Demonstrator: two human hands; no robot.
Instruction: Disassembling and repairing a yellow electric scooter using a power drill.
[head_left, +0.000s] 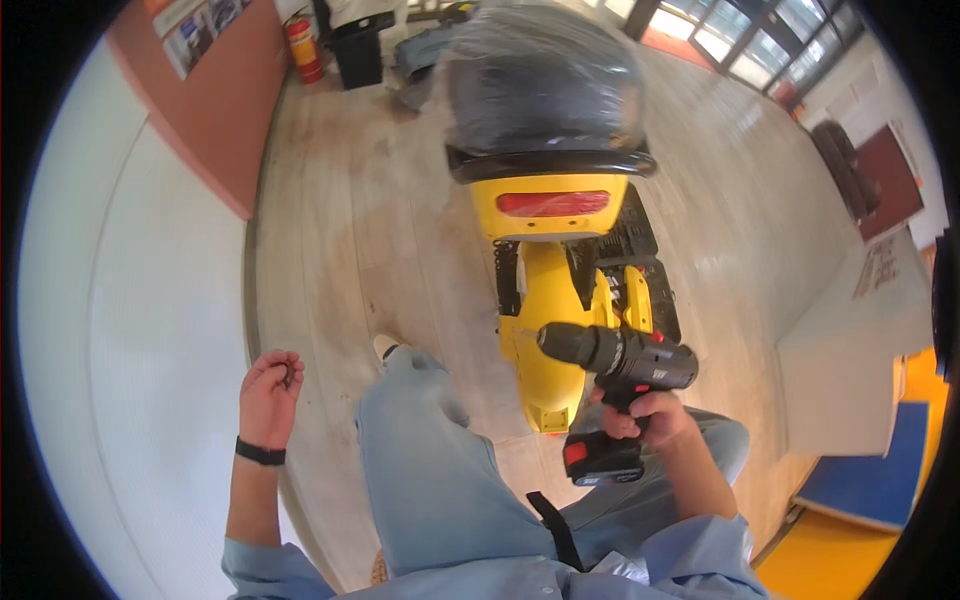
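My right hand is wrapped around the grip of a black cordless drill with red accents. Its chuck points left, over the yellow rear fender of a scooter. Out to the left, near the wall, my left hand is held up with its fingers curled in; a small dark thing shows among them, too small to name. In front of me stands the scooter, with a red tail light below a black seat wrapped in clear plastic.
An open black tool case lies on the floor right of the scooter. Beyond it on the left are a fire extinguisher and a black bin. A white wall runs along my left; a pale cabinet stands right.
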